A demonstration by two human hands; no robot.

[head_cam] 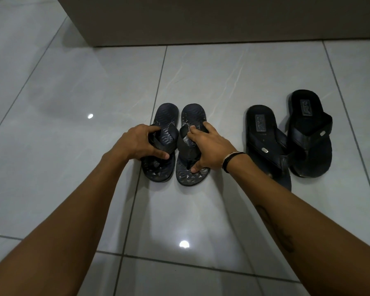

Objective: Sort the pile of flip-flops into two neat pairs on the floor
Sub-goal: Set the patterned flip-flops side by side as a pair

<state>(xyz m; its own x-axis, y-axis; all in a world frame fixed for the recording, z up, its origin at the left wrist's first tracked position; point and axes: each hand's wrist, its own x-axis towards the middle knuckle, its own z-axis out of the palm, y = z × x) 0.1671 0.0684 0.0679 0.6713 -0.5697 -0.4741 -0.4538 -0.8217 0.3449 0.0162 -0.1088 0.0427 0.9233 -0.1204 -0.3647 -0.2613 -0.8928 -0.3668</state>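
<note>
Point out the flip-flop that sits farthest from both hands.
The plain black flip-flop at the far right; its twin lies nearer, and the hands hold the two patterned ones.

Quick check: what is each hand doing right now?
Left hand: closed on the left patterned flip-flop.
Right hand: closed on the right patterned flip-flop.

two bare forearms are seen, no sleeves are worn. on the wrist of the right hand [209,149] a thin black band and a thin white band are worn together. a dark tattoo is marked along the right forearm.
</note>
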